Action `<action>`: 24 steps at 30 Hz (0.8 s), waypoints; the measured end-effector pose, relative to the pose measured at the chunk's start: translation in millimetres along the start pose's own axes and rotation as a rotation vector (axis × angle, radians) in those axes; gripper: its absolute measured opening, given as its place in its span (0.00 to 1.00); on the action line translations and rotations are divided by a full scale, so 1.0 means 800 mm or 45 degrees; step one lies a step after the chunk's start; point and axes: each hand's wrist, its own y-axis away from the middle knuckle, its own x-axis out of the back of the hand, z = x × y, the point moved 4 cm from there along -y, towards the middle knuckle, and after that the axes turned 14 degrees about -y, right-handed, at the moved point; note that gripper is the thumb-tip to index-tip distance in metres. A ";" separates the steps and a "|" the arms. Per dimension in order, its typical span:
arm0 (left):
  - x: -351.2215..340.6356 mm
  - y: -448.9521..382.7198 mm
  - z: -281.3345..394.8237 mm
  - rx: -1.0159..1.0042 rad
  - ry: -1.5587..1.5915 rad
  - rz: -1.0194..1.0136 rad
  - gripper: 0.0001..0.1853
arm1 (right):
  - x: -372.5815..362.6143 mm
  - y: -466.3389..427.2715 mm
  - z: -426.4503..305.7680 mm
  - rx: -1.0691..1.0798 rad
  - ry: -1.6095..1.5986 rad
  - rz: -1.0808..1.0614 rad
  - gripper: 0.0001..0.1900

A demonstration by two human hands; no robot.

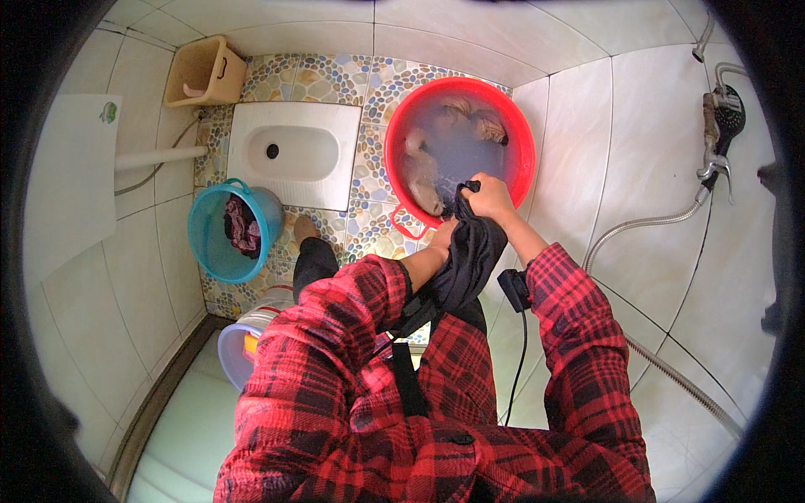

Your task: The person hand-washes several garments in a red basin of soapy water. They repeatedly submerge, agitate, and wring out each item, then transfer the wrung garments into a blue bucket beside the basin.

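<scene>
Both of my hands grip a dark, bunched cloth [470,258] above the near rim of a red plastic tub [527,157]. My right hand [490,198] is closed on its upper end. Lower and to the left, my left hand [444,237] holds the same cloth, its fingers partly hidden by the folds. The cloth hangs back over my left forearm towards my lap. Cloudy water [468,151] fills much of the tub, with light-coloured fabric [422,182] soaking at its left side and brownish fabric [487,126] near the far side.
Left of the tub lies a white squat toilet [327,154] in the pebble-patterned floor. A blue bucket [270,217] holds dark red cloth [242,229]. Behind it stands a beige bin [233,78]. A pale purple-rimmed container [226,352] is near my left side. A shower head [729,110] and metal hose [635,223] hang right.
</scene>
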 end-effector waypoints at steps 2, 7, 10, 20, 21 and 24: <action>0.000 0.003 -0.001 0.072 0.086 0.016 0.17 | 0.000 0.002 0.001 -0.019 0.000 0.002 0.19; 0.000 0.010 -0.010 0.146 -0.042 0.005 0.15 | -0.003 0.003 0.002 -0.036 0.021 0.008 0.20; 0.000 0.008 -0.017 0.143 0.142 0.031 0.14 | -0.007 0.000 0.008 -0.020 0.031 0.026 0.19; 0.088 0.043 0.201 0.173 0.078 -0.125 0.19 | 0.013 0.004 0.003 -0.080 -1.192 0.023 0.31; 0.110 0.058 0.224 0.180 0.264 -0.112 0.19 | 0.019 0.005 0.001 -0.056 -1.351 -0.033 0.33; 0.201 0.113 0.261 0.267 0.260 0.029 0.19 | 0.025 0.014 0.020 -0.336 -1.454 -0.049 0.31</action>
